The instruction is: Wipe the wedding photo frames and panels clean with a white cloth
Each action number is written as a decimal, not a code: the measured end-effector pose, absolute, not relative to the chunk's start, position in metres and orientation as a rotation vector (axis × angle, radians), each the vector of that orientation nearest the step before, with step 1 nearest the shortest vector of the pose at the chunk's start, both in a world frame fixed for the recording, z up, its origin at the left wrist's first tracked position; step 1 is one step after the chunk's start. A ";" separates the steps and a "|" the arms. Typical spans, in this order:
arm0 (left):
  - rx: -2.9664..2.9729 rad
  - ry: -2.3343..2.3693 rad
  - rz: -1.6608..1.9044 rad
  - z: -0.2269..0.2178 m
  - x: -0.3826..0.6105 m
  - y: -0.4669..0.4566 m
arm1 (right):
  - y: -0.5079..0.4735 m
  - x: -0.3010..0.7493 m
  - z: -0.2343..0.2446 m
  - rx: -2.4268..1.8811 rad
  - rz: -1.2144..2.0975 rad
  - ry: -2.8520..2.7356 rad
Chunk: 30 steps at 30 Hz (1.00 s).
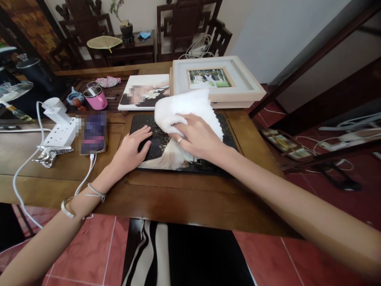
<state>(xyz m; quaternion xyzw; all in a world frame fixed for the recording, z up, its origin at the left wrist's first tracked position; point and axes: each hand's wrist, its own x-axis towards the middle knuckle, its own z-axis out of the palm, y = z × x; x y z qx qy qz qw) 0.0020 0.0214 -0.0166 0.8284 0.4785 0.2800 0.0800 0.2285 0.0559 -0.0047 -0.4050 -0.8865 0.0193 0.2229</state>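
Observation:
A dark photo panel lies flat on the wooden table, partly covered by a white fluffy towel. My right hand grips the towel in bunched fingers and presses it onto the panel; a ring shows on one finger. My left hand rests with its fingers outstretched on the panel's left edge, holding nothing. Light specks are scattered over the dark surface between the hands. The towel and right hand hide much of the panel's picture.
Behind the panel are a white photo panel and a framed photo. To the left are a phone on a charging cable, a white power strip, a pink mug and a black kettle. The table's front edge is close.

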 end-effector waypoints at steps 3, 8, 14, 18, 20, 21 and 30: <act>2.477 1.434 0.831 -0.009 -0.001 0.026 | 0.033 0.228 0.000 -1.046 0.070 -2.438; 2.470 1.435 0.783 0.011 -0.007 0.046 | -0.018 0.235 0.024 -0.849 0.129 -2.504; 2.448 1.444 0.795 0.013 -0.009 0.059 | -0.028 0.244 0.034 -0.758 0.151 -2.591; 2.445 1.442 0.810 0.010 -0.008 0.041 | -0.007 0.247 0.022 -0.812 0.041 -2.527; 2.431 1.444 0.835 0.007 -0.005 0.030 | 0.007 0.245 0.014 -0.896 -0.008 -2.484; 2.419 1.444 0.849 0.005 -0.004 0.026 | 0.015 0.242 0.010 -0.957 -0.018 -2.465; 2.118 1.422 1.253 0.004 0.001 0.030 | 0.025 0.206 0.007 -0.928 0.171 -2.512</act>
